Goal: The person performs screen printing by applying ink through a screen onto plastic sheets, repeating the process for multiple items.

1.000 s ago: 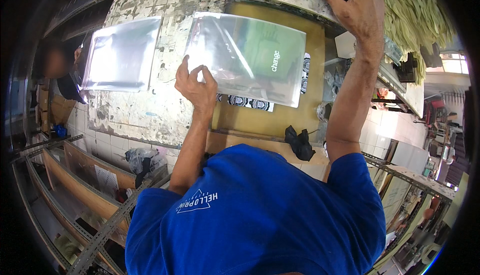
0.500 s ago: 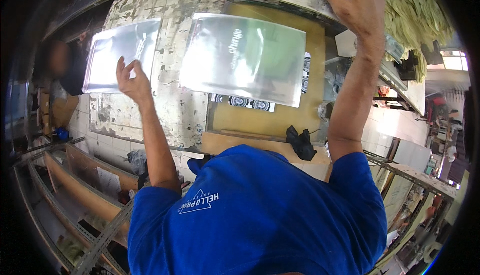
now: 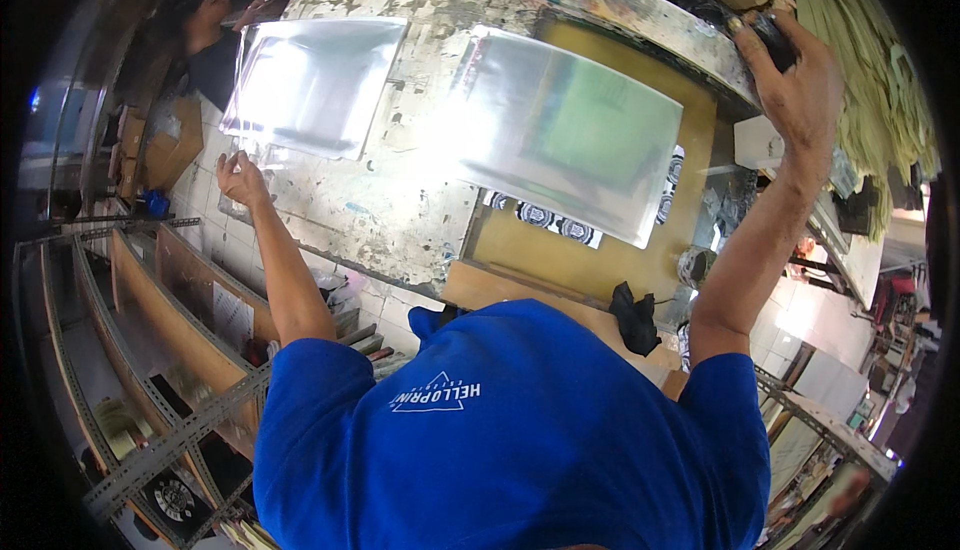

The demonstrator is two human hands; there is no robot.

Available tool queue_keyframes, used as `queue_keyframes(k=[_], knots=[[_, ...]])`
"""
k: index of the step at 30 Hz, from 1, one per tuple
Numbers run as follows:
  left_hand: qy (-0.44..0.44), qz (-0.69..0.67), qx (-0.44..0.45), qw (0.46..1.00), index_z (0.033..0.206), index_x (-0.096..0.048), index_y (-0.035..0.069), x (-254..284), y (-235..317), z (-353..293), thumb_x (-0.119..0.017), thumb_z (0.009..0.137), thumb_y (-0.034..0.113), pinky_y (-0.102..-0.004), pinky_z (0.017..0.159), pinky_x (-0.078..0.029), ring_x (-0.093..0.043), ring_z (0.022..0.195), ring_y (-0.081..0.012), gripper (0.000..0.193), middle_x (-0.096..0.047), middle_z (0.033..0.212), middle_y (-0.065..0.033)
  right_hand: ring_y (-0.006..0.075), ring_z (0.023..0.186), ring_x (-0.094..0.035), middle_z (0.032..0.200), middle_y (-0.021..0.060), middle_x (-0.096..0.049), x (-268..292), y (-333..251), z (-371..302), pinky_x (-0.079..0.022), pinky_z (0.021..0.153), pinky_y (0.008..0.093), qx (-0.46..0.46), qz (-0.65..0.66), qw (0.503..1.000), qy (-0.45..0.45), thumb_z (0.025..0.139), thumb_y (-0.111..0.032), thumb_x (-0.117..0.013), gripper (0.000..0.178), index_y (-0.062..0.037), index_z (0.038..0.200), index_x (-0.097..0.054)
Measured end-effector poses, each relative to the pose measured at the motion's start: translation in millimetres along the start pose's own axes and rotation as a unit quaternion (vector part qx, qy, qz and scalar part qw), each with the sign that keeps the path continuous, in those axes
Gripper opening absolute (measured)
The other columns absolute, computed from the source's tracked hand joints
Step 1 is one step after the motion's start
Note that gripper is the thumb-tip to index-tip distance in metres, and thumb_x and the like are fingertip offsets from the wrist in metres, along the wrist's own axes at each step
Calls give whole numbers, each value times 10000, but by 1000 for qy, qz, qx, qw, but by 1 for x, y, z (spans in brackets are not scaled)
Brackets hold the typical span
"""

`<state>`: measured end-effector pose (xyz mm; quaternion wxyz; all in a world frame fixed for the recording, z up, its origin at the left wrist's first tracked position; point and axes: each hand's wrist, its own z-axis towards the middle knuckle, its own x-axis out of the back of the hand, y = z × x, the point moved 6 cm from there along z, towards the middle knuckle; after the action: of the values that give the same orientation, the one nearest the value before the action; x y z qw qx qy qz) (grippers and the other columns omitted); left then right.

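A rack [image 3: 180,440] at far left holds wooden boards [image 3: 160,305]; my left hand [image 3: 242,182], over the left clear sheet [image 3: 315,85] half a second ago, is now at its near-left corner, fingertips close together, grip unclear to me. The right clear sheet [image 3: 610,125] overlaps an amber panel [image 3: 520,247]; my right hand [image 3: 808,95] curls around a dark object [image 3: 772,42]

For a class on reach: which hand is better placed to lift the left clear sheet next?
Probably the left hand, just beside that sheet; the right hand, farther away, grips a black object.
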<state>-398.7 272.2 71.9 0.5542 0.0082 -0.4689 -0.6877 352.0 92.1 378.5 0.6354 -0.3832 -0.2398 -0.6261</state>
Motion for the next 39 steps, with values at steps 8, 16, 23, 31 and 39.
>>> queue_keyframes(k=[8,16,23,31,39], knots=[[14,111,48,993,967,-785,-51,25,-74,29,-741,827,207,-429,1087,-465,-604,1231,-409,297,-589,1411,-241,343,836,-738,894,189,-756,-2,-2,0,-553,765,403,-33,28,998,-42,824,-442,-774,463,-46,1064,-773],[0,60,-141,988,1284,-668,-30,-29,95,-34,-781,898,349,-421,1023,-514,-652,1149,-342,553,-636,1340,-205,324,793,-735,862,170,-749,5,-22,-20,-549,738,387,-31,21,999,-39,813,-323,-788,341,-31,986,-750],[-485,-621,115,605,1633,-198,46,-23,369,-274,-778,861,7,-286,870,-541,-671,992,-189,966,-596,1318,-126,266,693,-682,792,99,-701,-18,-41,-91,-528,676,379,27,62,998,5,781,-247,-804,203,-103,903,-729],[-517,-511,185,661,1547,-346,-72,-13,336,-360,-899,698,-13,-373,1060,-500,-601,1230,-236,1015,-594,1394,-178,358,858,-687,966,174,-722,-66,-36,-176,-530,783,421,-43,172,983,-54,771,-108,-779,355,-42,1116,-721],[-424,-240,-147,861,1309,-649,19,-19,276,-384,-959,580,334,-469,1087,-371,-474,1271,-341,852,-550,1382,-162,347,863,-677,957,177,-719,-154,-13,-234,-501,804,439,-126,221,923,-288,784,-149,-797,422,-78,1195,-730]])
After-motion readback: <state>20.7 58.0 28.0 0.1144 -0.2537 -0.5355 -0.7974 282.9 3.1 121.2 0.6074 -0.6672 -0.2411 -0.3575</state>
